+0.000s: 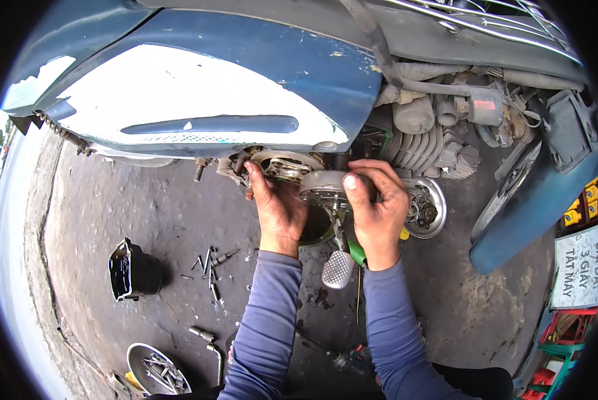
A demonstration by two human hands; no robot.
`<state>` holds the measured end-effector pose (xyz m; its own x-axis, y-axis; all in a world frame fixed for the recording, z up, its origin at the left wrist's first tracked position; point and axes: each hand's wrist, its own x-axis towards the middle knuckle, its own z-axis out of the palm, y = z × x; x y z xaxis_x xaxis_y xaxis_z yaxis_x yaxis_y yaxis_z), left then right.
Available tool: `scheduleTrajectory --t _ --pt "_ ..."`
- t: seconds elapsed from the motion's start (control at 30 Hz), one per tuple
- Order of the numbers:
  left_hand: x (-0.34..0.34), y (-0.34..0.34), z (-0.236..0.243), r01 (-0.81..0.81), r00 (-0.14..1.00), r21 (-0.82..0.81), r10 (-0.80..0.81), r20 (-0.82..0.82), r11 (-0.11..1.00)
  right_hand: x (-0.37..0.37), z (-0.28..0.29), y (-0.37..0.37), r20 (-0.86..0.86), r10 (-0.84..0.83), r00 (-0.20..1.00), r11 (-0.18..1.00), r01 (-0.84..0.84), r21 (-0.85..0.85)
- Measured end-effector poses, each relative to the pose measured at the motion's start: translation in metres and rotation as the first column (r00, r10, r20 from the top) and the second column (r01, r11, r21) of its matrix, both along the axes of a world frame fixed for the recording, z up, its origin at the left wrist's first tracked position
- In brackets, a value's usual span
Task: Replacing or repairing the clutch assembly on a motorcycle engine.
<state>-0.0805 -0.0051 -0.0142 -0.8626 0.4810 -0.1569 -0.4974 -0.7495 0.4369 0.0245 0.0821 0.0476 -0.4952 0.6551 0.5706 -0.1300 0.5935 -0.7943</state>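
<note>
My right hand (382, 210) grips a round grey metal engine cover (325, 181) with its thumb on the near face and fingers over the top. Beside the cover, my left hand (282, 210) reaches up to the motorbike's exposed engine opening (285, 167). Its thumb stretches upward, while the other fingers are hidden behind the parts. Directly below the cover is a brake pedal (338, 270) with a studded pad. A green handle (357, 252) shows beside my right wrist. Under the engine, a round pan (317, 230) is partly hidden by the hands.
A metal bowl of small parts (437, 220) stands right of my hand. On the floor lie loose bolts (209, 260), a black plastic box (135, 270) and a bowl of tools (139, 352). The blue mudguard (522, 217) and a white sign (577, 270) are at the right.
</note>
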Motion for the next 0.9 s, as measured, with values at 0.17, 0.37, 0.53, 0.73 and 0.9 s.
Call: scheduleTrajectory --t 0.17,0.37,0.53,0.73,0.9 --pt "0.010 0.006 -0.005 0.014 0.999 -0.085 -0.017 -0.032 0.996 -0.010 0.007 0.009 0.018 0.057 0.998 0.992 -0.059 0.112" --pt "0.006 0.008 -0.011 -0.069 0.996 -0.061 0.065 -0.059 0.996 -0.013 -0.015 0.012 -0.101 0.065 0.993 0.998 -0.063 0.031" --pt "0.004 0.013 -0.009 -0.034 0.997 -0.020 0.033 -0.065 0.999 -0.013 -0.030 0.013 -0.230 0.042 0.972 0.958 -0.104 -0.267" --pt "0.005 0.010 -0.010 -0.049 0.998 -0.059 0.047 -0.034 0.997 -0.006 -0.030 0.015 -0.486 0.102 0.868 0.955 -0.222 -0.196" --pt "0.009 0.012 -0.007 -0.114 0.993 -0.025 0.114 0.007 0.993 0.027 0.000 0.034 -0.507 0.226 0.832 0.918 -0.356 -0.175"
